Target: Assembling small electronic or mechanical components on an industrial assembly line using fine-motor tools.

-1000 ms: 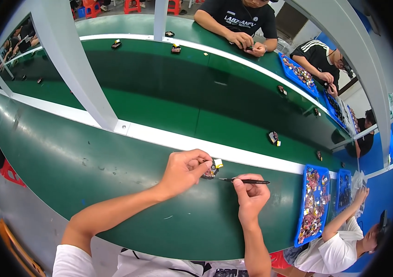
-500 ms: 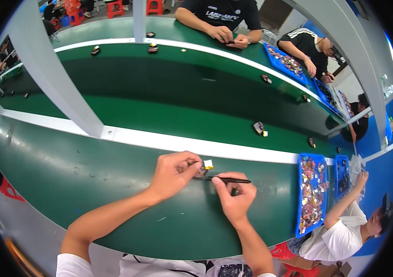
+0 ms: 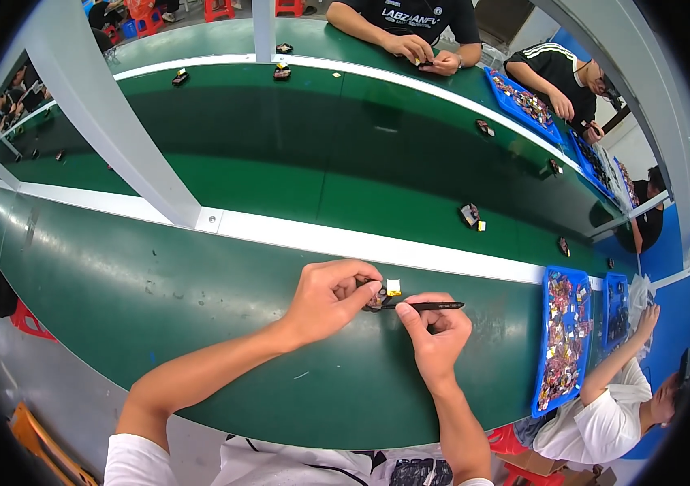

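Note:
Over the near green worktop, my left hand (image 3: pixel 334 297) is closed, thumb and fingers pinching a small dark electronic assembly (image 3: pixel 375 304). A small silver-white and yellow piece, apparently a battery (image 3: pixel 393 287), sticks out beside it. My right hand (image 3: pixel 440 331) grips slim black tweezers (image 3: pixel 440 306) between thumb and fingers. Their thin end points left and reaches the assembly; whether the tips pinch any part is too small to tell. My fingers hide much of the assembly.
A blue tray (image 3: pixel 538 397) of many small wired parts lies to my right, with a smaller blue tray (image 3: pixel 616 312) beyond. Similar assemblies (image 3: pixel 471 215) sit on the green conveyor belt (image 3: pixel 324 190) ahead. A grey frame post (image 3: pixel 110 121) rises left. Co-workers sit across and at right.
The whole view has shifted, so the scene lies slightly farther right. Both hands keep their holds, with the tweezers still at the assembly.

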The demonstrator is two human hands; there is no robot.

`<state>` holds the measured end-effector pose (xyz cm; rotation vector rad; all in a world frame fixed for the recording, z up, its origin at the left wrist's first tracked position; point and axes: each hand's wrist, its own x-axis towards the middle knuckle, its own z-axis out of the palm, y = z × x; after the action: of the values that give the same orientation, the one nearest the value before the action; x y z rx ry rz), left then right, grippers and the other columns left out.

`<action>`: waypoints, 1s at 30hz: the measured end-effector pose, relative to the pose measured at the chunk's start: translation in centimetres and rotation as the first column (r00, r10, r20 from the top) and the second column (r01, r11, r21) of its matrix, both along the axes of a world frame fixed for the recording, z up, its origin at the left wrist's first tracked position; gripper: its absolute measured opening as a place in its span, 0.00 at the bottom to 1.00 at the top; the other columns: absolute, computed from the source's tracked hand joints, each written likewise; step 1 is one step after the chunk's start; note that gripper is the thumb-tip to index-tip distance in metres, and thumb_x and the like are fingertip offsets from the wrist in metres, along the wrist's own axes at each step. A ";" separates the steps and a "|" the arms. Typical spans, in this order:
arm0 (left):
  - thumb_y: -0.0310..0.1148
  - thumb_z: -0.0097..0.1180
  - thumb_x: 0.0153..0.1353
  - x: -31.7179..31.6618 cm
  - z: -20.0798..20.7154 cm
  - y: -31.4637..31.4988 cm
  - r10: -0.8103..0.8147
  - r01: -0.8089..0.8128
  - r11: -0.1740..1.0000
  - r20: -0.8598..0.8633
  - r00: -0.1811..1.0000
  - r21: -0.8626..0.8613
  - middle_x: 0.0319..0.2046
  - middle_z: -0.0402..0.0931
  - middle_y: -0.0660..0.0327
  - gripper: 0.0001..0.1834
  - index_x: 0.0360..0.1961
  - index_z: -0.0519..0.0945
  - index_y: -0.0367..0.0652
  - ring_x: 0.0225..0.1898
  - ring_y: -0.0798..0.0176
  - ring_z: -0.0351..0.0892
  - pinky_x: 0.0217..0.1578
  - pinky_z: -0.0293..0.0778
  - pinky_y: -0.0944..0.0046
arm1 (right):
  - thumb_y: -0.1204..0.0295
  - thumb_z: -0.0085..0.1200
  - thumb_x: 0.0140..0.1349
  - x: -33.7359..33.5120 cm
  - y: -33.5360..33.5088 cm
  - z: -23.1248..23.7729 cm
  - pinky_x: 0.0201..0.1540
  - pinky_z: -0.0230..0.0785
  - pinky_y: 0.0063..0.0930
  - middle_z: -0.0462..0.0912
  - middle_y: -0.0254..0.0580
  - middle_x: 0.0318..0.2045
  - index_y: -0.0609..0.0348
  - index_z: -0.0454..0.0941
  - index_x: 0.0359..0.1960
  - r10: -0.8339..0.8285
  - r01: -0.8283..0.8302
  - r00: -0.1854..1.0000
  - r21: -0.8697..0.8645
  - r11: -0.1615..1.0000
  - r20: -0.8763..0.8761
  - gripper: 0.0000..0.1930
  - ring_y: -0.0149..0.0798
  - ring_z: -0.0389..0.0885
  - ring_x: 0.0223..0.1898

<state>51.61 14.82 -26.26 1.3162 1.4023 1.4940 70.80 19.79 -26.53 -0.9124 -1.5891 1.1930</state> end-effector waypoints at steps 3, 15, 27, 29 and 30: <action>0.23 0.63 0.64 0.1 -0.1 0.0 0.004 -0.004 1.000 0.002 1.000 -0.006 0.18 0.79 0.65 0.07 0.43 0.86 0.35 0.18 0.78 0.73 0.20 0.67 0.73 | 0.80 0.68 0.60 0.0 0.0 0.2 0.21 0.50 0.14 0.75 0.22 0.19 0.65 0.83 0.35 0.016 -0.017 0.999 -0.053 0.998 -0.032 0.05 0.14 0.63 0.18; 0.26 0.59 0.70 -0.4 0.4 0.3 -0.262 0.321 0.941 0.371 0.891 -0.106 0.30 0.84 0.61 0.15 0.56 0.83 0.36 0.26 0.70 0.82 0.27 0.76 0.70 | 0.82 0.64 0.64 1.5 0.8 1.1 0.36 0.71 0.17 0.84 0.38 0.32 0.69 0.81 0.41 0.063 -0.159 0.957 -0.332 0.930 -0.282 0.06 0.24 0.80 0.31; 0.27 0.59 0.69 -0.5 0.8 0.1 -0.264 0.327 0.937 0.360 0.895 -0.126 0.33 0.84 0.51 0.17 0.55 0.79 0.29 0.28 0.60 0.86 0.28 0.82 0.65 | 0.81 0.63 0.64 1.5 0.6 1.1 0.30 0.68 0.14 0.87 0.42 0.34 0.65 0.81 0.41 0.080 -0.205 0.935 -0.343 0.917 -0.345 0.06 0.23 0.82 0.31; 0.27 0.59 0.69 -0.4 0.7 0.5 -0.285 0.344 0.933 0.359 0.889 -0.111 0.33 0.84 0.51 0.17 0.55 0.79 0.29 0.28 0.59 0.87 0.27 0.82 0.65 | 0.82 0.63 0.64 1.6 0.8 0.4 0.31 0.68 0.14 0.87 0.42 0.34 0.65 0.81 0.42 0.076 -0.197 0.931 -0.317 0.928 -0.356 0.06 0.23 0.81 0.31; 0.27 0.59 0.69 -0.4 0.7 0.5 -0.285 0.339 0.936 0.358 0.889 -0.097 0.34 0.84 0.50 0.16 0.55 0.79 0.29 0.28 0.58 0.87 0.27 0.82 0.65 | 0.82 0.62 0.64 1.5 0.9 0.1 0.31 0.68 0.14 0.87 0.42 0.35 0.66 0.81 0.42 0.092 -0.209 0.926 -0.293 0.933 -0.367 0.06 0.22 0.81 0.31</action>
<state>51.19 15.36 -25.56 1.0658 1.0073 1.2883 72.33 20.72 -26.41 -0.7358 -1.2114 1.6662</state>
